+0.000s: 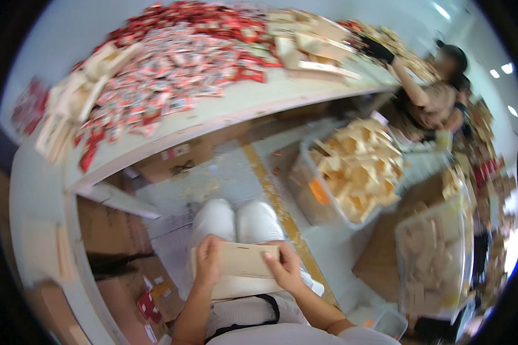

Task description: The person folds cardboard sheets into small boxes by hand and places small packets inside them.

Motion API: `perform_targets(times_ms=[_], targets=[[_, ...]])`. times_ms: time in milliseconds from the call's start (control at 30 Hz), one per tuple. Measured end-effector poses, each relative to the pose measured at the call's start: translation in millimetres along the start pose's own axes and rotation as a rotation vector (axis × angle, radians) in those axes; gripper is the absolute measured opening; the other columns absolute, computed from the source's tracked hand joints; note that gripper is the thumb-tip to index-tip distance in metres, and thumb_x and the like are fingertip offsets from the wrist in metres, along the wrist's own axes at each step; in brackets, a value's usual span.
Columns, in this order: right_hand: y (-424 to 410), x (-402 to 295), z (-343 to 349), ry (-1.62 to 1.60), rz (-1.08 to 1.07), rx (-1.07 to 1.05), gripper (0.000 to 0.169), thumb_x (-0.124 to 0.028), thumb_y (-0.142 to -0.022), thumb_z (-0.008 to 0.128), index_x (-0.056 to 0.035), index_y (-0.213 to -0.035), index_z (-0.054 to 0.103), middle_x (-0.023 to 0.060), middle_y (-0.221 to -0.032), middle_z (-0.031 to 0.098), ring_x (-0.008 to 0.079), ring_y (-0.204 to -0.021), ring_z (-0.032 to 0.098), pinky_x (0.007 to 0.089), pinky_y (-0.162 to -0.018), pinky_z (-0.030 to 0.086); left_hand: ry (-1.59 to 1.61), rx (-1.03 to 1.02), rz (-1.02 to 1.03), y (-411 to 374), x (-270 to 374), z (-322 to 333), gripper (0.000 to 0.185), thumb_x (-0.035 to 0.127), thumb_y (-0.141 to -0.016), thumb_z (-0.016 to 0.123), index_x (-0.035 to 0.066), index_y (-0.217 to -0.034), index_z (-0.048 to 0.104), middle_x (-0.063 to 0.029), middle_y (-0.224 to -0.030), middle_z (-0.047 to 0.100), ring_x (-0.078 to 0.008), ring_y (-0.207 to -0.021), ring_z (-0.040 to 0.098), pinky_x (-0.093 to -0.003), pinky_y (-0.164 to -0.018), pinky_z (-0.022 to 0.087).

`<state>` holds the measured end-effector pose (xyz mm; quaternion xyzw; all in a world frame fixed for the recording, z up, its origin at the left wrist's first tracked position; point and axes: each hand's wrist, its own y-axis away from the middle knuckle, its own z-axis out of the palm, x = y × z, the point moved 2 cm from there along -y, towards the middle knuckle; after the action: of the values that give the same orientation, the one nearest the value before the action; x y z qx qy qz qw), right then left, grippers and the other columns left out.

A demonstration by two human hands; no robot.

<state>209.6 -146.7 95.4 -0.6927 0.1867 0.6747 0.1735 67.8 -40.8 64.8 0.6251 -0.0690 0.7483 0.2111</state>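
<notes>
Above my lap I hold a flat beige paperboard piece (246, 261) that has a short dark slot near its far edge and faint marks lower down. My left hand (208, 261) grips its left end, and my right hand (285, 264) grips the right end with the thumb on top. Beneath it, a second pale paperboard layer (237, 286) shows across my thighs; whether the two are joined I cannot tell. Several red and pink small packets (168, 69) are spread over the white table (241, 99) ahead of me.
Folded paperboard pieces (315, 43) lie on the table, with more stacked at its left (75, 97). A clear plastic bin (345, 220) full of paperboard pieces stands right of my knees, another bin (431, 258) beyond. A co-worker (436, 101) reaches onto the table. Cardboard boxes (112, 224) sit below.
</notes>
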Motion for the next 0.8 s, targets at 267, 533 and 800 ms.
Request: perform_targets(times_ms=[267, 533, 800], targets=[[-15.7, -4.4, 7.6, -0.061, -0.108, -0.027, 0.023, -0.02, -0.084, 0.051, 0.0012, -0.092, 0.053, 0.0076, -0.087, 0.058, 0.0112, -0.078, 0.052, 0.0249, -0.071, 0.041, -0.018, -0.04, 0.072, -6.9, 23.3, -7.1, 0.021, 0.019, -0.089, 0.045, 0.005, -0.073, 0.049, 0.0054, -0.065, 0.042, -0.0028, -0.062, 0.038, -0.0196, -0.054, 0.032], [-33.7, -6.2, -5.6, -0.141, -0.101, -0.207, 0.05, -0.027, -0.082, 0.05, -0.0032, -0.121, 0.03, 0.0147, -0.126, 0.034, 0.023, -0.108, 0.042, 0.0331, -0.073, 0.048, 0.027, 0.451, 0.701, -106.1, 198.3, -77.2, 0.05, 0.017, -0.076, 0.063, 0.0, -0.115, 0.037, -0.008, -0.105, 0.051, -0.0132, -0.092, 0.051, -0.0261, -0.08, 0.042], [3.5, 44.3, -37.6, 0.07, -0.007, -0.07, 0.045, -0.016, -0.079, 0.054, -0.0022, -0.118, 0.037, 0.0122, -0.121, 0.04, 0.0215, -0.105, 0.044, 0.0318, -0.081, 0.041, -0.629, 0.852, 0.698, -187.3, 328.3, -136.9, 0.094, 0.026, -0.063, 0.073, -0.005, -0.129, 0.013, -0.0226, -0.129, 0.024, -0.0319, -0.121, 0.025, -0.0371, -0.101, 0.023]])
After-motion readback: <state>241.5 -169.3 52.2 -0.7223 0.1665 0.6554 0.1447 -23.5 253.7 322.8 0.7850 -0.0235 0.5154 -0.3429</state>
